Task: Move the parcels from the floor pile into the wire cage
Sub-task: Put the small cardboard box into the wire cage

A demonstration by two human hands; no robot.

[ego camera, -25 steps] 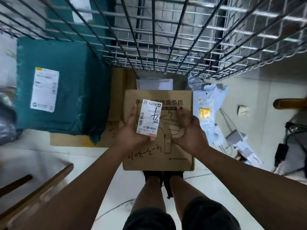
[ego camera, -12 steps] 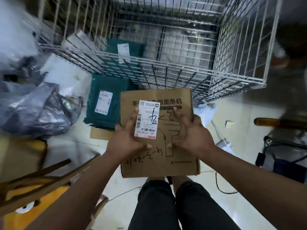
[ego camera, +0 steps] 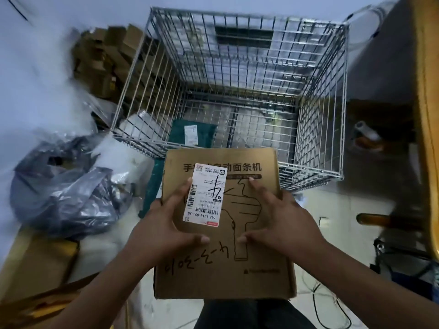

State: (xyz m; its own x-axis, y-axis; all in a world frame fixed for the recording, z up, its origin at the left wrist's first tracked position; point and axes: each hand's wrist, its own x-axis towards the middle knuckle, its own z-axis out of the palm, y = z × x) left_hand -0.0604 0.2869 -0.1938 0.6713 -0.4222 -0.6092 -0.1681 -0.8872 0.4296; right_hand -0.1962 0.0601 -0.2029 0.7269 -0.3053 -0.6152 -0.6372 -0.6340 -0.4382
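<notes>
I hold a flat brown cardboard box with a white shipping label and black handwriting, level in front of me. My left hand grips its left side, thumb on top. My right hand presses on the top, right of the label. The box's far edge overlaps the near rim of the wire cage, seen from above. Inside the cage lies a teal parcel with a white label, low on the left of the floor.
Grey plastic bags lie on the floor to the left. Brown cartons are stacked behind the cage's left wall. A teal parcel lies on the floor under the box's left edge. Yellow wooden furniture and cables stand on the right.
I have risen from a crouch with the box in both hands. The box has come up from the floor to the cage's near rim, and the cage now shows from above.
</notes>
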